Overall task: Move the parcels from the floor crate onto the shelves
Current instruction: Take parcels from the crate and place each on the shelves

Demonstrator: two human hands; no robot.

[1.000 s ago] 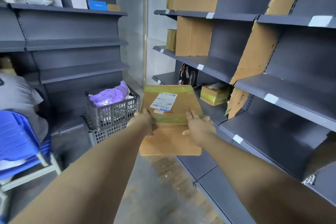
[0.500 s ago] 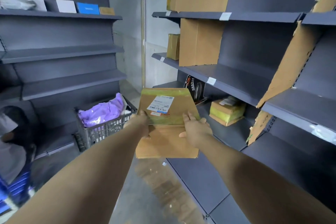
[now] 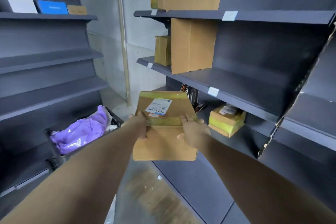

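the parcel (image 3: 164,127), a stiff taped cardboard box, looks light; left hand (image 3: 140,126) and right hand (image 3: 193,132) grip its opposite sides, fingers curled round the edges.

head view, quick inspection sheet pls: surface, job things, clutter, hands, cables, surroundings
surface: grey floor, brownish worn patch
job's things: taped cardboard parcel held in the air; purple bag in the floor crate
clutter: yellow-taped box on lower right shelf
grippers: left hand and right hand grip the parcel's sides
cables: nothing seen
surroundings: dark shelves both sides, cardboard dividers
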